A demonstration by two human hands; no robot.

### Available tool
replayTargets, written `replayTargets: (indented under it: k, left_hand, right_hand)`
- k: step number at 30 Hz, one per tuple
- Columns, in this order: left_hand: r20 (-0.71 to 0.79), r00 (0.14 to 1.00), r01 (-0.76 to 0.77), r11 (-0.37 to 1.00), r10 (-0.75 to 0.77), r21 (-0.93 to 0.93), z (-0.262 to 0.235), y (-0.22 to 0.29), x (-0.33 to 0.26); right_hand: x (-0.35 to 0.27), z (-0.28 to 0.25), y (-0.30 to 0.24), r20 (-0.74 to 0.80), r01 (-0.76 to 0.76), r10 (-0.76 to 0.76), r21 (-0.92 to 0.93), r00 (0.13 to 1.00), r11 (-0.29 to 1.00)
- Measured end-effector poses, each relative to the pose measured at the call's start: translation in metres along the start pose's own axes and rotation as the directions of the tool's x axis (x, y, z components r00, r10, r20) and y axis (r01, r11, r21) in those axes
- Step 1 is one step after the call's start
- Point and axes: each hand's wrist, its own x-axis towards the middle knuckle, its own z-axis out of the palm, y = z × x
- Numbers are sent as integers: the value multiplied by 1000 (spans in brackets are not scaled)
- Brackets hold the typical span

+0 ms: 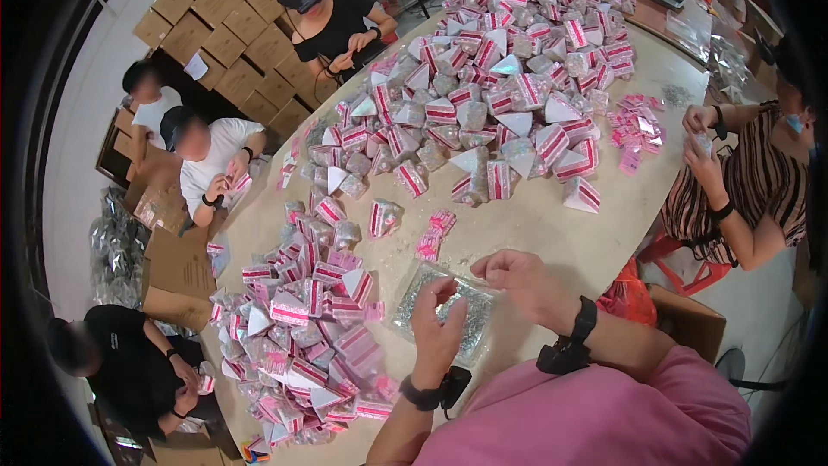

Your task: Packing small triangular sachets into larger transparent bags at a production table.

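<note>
Just in front of me lies a shallow clear tray [408, 295] with many small silvery pieces [476, 318] in it. Over the tray's left part is my left hand [436, 321], its thumb apart from its curled fingers and nothing visible between them. My right hand [524, 286] hovers at the tray's far right corner with thumb and fingertips pinched together; whatever they hold is too small or hidden. Beyond the tray lies a small stack of pink printed cards [434, 236]. A single clear packet with a pink-striped label [384, 217] sits to its left.
A heap of pink-and-white labelled packets [293, 311] covers the table at left; a larger heap [483, 95] spreads across the far side. Loose pink cards [636, 125] lie at right. Several people work around the table [621, 216]. Cardboard boxes [226, 43] are stacked behind.
</note>
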Motion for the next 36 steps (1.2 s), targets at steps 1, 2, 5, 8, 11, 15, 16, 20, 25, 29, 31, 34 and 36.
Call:
replayTargets:
  k: [1,2,5,8,11,15,16,20,25,29,31,34,36]
  left_hand:
    - [-1,998,-59,998,59,21,3,11,4]
    - [24,995,-95,993,94,67,3,13,6]
    - [78,978,-206,961,195,186,2,20,10]
    - [62,959,-284,925,278,253,2,27,9]
    - [-3,938,-331,901,345,282,5,30,5]
    - [-44,921,-353,878,386,324,5,26,0]
    - [-27,924,-351,875,380,333,2,24,-1]
    - [213,969,-111,991,125,-76,-13,34,12]
    - [536,840,-29,995,77,-97,-34,36,18]
    - [438,897,-59,998,55,-5,-31,39,8]
    - [398,914,-127,987,78,99,-29,41,4]
    - [324,943,-138,977,80,160,-19,41,1]
    - [273,961,-104,980,55,167,-9,39,-3]
  right_hand:
    - [-1,3,-2,19,10,-10,-20,1000,1000]
    - [-2,3,-1,33,5,-3,-46,999,999]
    - [-4,6,-1,49,-25,28,-69,998,997]
    - [-8,14,-4,40,-91,89,35,995,995]
    - [-9,18,-2,107,-122,109,126,988,984]
    - [-10,15,0,202,-171,145,122,969,978]
    - [-11,15,-2,211,-202,174,117,962,972]
    - [-16,20,-16,214,-219,223,-42,951,975]
    - [-21,14,-22,215,-302,320,-112,923,947]
    - [-21,6,-17,255,-345,365,-121,895,931]
    - [-19,3,-19,233,-369,402,-174,886,913]
    - [-19,-2,-9,328,-317,346,-139,879,938]
    - [-26,5,-15,292,-226,246,-99,924,969]
